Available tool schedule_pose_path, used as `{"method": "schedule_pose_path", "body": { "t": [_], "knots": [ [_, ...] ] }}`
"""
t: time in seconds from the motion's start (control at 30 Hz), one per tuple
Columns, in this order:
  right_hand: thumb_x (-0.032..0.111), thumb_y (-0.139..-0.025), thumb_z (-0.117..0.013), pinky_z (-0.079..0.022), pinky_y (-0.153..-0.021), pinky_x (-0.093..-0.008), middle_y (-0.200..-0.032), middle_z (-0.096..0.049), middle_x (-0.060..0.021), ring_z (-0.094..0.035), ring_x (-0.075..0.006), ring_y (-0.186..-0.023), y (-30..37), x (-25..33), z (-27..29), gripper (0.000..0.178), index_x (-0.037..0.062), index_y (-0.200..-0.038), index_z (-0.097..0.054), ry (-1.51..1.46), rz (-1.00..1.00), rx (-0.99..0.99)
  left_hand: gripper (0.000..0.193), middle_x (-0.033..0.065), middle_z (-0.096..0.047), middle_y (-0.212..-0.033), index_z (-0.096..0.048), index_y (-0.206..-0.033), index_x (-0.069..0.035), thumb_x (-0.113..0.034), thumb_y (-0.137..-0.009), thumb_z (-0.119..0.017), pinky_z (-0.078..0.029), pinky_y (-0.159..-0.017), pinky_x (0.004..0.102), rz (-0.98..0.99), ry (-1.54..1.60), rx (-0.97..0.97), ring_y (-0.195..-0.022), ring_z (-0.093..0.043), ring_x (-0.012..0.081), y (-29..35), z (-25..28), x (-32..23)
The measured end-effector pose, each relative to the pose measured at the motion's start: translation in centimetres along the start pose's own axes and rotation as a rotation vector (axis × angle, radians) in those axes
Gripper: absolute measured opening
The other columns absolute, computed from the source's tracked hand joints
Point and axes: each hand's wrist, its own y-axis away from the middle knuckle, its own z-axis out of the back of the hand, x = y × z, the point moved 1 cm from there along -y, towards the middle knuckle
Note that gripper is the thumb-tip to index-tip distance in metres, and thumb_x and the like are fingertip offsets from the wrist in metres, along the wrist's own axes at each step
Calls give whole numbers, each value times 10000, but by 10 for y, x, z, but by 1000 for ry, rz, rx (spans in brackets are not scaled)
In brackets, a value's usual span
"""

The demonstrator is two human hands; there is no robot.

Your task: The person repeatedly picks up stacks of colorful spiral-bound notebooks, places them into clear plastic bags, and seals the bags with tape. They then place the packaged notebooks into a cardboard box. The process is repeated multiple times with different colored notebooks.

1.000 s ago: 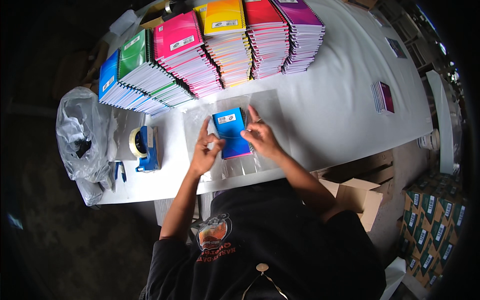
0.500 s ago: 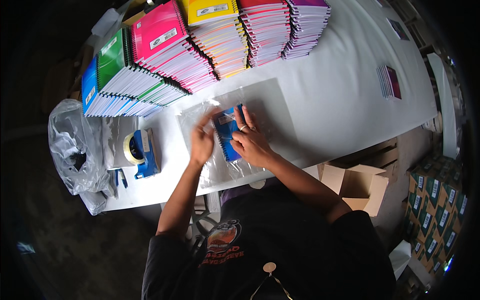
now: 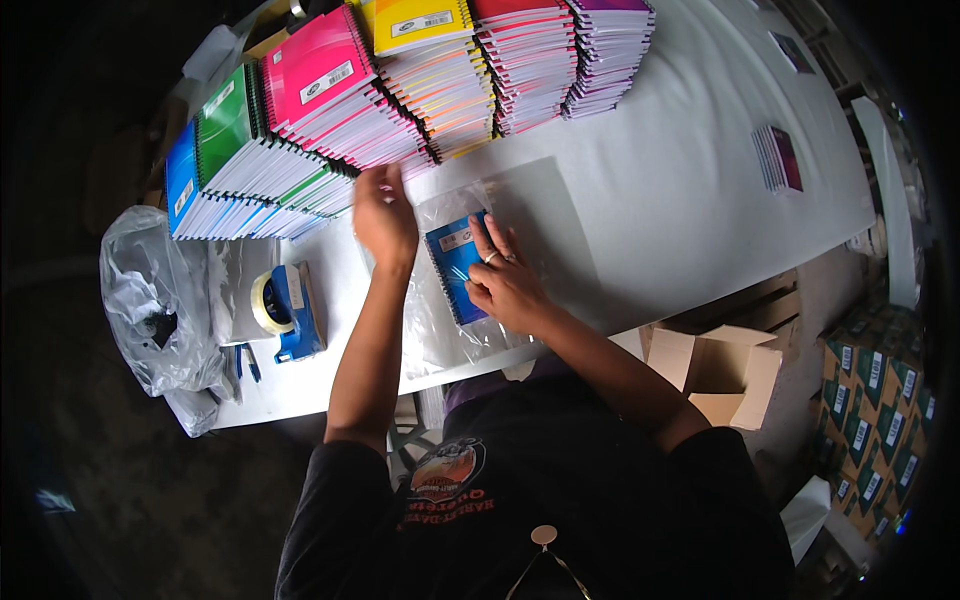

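A blue spiral-bound notebook (image 3: 456,262) lies on the table under or inside clear plastic film (image 3: 430,335), with light glinting off the plastic. My right hand (image 3: 508,285) rests on the notebook's right side, index and middle fingers stretched out and spread, a ring on one finger. Raised off the notebook to its upper left, my left hand (image 3: 385,218) is near the foot of the pink notebook stack (image 3: 325,70). Its fingers are curled together and slightly blurred; whatever they may pinch is hidden.
Tall notebook stacks in green (image 3: 225,110), yellow (image 3: 420,25) and purple (image 3: 610,60) line the far side. At left are a blue tape dispenser (image 3: 292,310), pens (image 3: 247,362) and a plastic bag (image 3: 150,300). Small notebooks (image 3: 778,160) lie far right; an open carton (image 3: 715,375) stands below the table edge.
My left hand has moved up and left, away from the notebook's left edge toward the stacks. My right hand stays on the notebook, nearly still.
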Motion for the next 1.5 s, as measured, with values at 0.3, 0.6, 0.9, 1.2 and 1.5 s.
{"method": "schedule_pose_path", "body": {
  "t": [0.3, 0.6, 0.9, 1.2, 1.5],
  "knots": [
    [198, -850, -515, -48, -1092, -547, -1435, -240, -258, -124, -402, -1367, -9, 2, -1, 216, 0, -786, -571, -117, 38, 131, 636, 124, -118, -1514, -224, -1432, -65, -214, -863, -464, -4, -1085, 532, -480, -600, 465, -1402, -29, 325, 107, 3, 55],
    [254, -860, -478, -37, -1117, -460, -1464, -205, -218, -114, -335, -1388, -30, -17, 18, 279, 30, -771, -620, -181, 84, 474, 671, 231, -165, -1473, -263, -1383, 39, -305, -857, -498, -74, -1075, 561, -357, -546, 270, -1369, -118, 407, 154, 4, 51],
    [104, -680, -626, -24, -1119, -435, -1496, -116, -190, -46, -320, -1402, -44, 5, 37, 72, 138, -696, -688, -130, -34, 636, 499, 152, -561, -1132, -538, -1167, -52, -89, -688, -671, -386, -876, 411, -375, -271, -175, -1037, -495, 370, 110, 156, 139],
    [52, -646, -659, -67, -1118, -441, -1495, -141, -188, -88, -355, -1389, -52, 5, 28, 419, 128, -1035, -524, -26, -33, 640, 420, 44, -576, -759, -604, -1083, -34, -381, -870, -501, -347, -467, 249, 659, 192, 280, -597, -472, 103, 44, 223, 197],
    [202, -615, -746, -188, -1109, -432, -1417, -328, -148, -237, -309, -1351, -50, 11, 32, 765, 96, -1278, -378, 6, -6, 531, 124, 102, -618, -996, -664, -847, -34, -126, -844, -582, -463, -794, 343, 450, 576, 376, -940, -589, 215, 96, 242, 263]
  ]
}}
